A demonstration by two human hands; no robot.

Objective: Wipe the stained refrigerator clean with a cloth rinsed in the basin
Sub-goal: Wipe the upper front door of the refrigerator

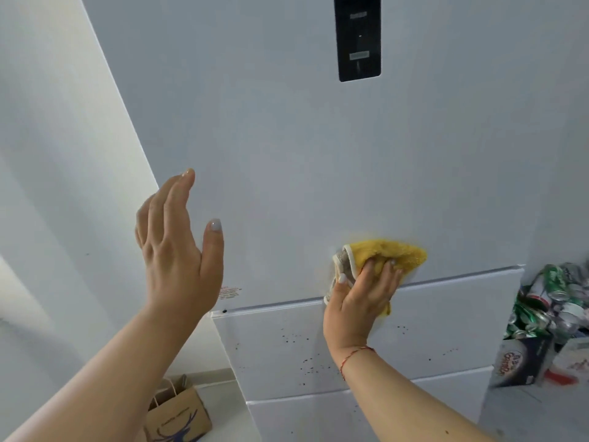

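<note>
The white refrigerator (302, 154) fills the middle of the head view, with a black control panel (358, 36) high on its upper door. My right hand (360, 298) grips a bunched yellow cloth (389, 255) and presses it against the bottom edge of the upper door, just above the seam. Dark speckled stains (302, 352) dot the drawer front below the seam. My left hand (178, 244) is raised near the door's left edge, fingers straight and holding nothing. The basin is out of view.
A brown paper bag (177, 416) stands on the floor at the lower left. At the right, a heap of crushed cans (554, 301) sits above a printed box (522, 362). A white wall (47, 154) runs along the left.
</note>
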